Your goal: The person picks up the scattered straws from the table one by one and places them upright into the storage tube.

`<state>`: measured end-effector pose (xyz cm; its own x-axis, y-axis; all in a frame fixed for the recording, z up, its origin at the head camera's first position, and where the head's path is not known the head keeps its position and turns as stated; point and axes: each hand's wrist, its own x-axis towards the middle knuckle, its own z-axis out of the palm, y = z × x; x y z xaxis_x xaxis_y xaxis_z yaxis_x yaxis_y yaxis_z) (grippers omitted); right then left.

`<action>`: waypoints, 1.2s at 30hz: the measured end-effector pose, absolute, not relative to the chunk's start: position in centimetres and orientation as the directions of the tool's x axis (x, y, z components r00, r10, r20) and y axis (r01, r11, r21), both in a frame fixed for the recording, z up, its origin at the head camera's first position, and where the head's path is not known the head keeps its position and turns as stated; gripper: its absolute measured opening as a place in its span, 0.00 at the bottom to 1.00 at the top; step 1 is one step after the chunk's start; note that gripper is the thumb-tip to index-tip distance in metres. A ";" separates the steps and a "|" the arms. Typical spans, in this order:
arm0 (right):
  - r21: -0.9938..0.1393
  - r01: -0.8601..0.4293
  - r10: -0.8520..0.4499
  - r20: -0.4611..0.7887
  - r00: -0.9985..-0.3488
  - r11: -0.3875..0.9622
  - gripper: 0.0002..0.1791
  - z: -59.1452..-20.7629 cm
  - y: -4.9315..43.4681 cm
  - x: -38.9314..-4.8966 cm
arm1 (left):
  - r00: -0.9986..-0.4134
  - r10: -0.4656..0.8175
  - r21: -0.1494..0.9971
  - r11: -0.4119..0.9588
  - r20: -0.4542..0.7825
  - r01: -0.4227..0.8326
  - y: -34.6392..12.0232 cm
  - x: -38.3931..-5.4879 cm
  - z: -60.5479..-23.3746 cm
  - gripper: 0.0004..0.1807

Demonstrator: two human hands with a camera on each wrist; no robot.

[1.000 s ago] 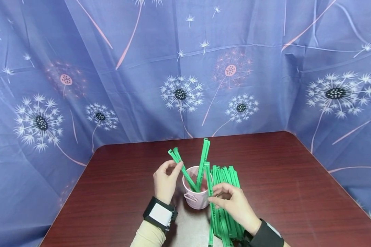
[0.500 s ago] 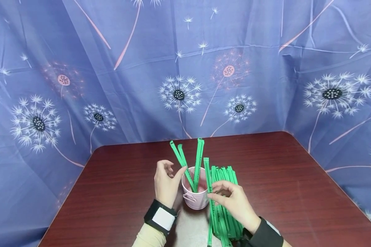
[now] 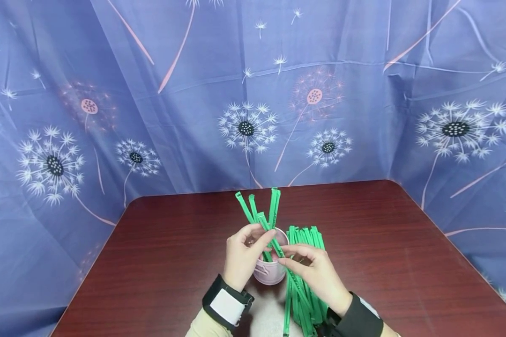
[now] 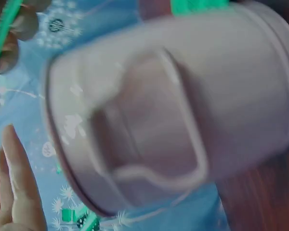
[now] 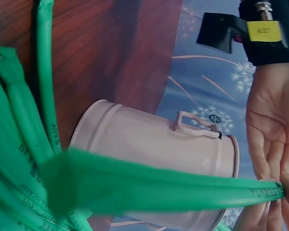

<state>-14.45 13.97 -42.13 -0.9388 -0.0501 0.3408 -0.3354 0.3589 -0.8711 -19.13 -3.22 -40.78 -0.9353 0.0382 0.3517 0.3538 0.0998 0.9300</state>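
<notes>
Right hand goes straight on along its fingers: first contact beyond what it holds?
Likely the left hand, across the mouth of the round pink bucket, beyond the long thin green stick the right hand pinches. Depth is unclear in the head view.

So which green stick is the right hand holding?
The green stick slanting in front of the pink bucket, pinched by the right hand; other sticks lean in the bucket or lie alongside.

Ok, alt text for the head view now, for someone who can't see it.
The right hand pinches a slanted green strip by a pink bucket, with the left hand near the strip's upper part. Other green strips lean in the bucket; more strips lie piled to its right on a reddish-brown table.
</notes>
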 end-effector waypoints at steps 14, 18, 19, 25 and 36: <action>-0.869 -0.266 -0.113 0.241 -0.964 0.418 0.22 -42.7 15.0 -14.8 | -0.958 -0.018 0.947 -0.151 0.285 0.284 -3.4 -19.5 -40.8 0.21; -0.905 -0.137 -0.089 0.111 -0.990 0.402 0.27 -43.0 16.6 -15.6 | -0.936 -0.145 0.915 -0.207 0.321 0.345 -4.2 -19.9 -40.3 0.22; -0.912 -0.118 -0.090 0.090 -0.992 0.392 0.28 -43.1 17.0 -15.8 | -0.927 -0.173 0.905 -0.220 0.332 0.365 -4.4 -20.1 -40.2 0.21; -0.915 -0.052 -0.083 0.020 -0.996 0.401 0.28 -44.7 19.3 -16.8 | -0.873 -0.314 0.854 -0.252 0.373 0.455 -5.9 -20.5 -39.6 0.17; -0.685 0.056 0.038 -0.040 -0.998 0.727 0.24 -46.8 21.4 -17.5 | -0.802 -0.429 0.807 -0.231 0.416 0.543 -7.2 -21.0 -39.7 0.15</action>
<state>-17.47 21.40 -46.82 -0.9985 0.0382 -0.0404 0.0555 0.7269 -0.6845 -21.02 -7.16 -39.74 -0.8015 -0.4291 0.4165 0.5432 -0.2312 0.8072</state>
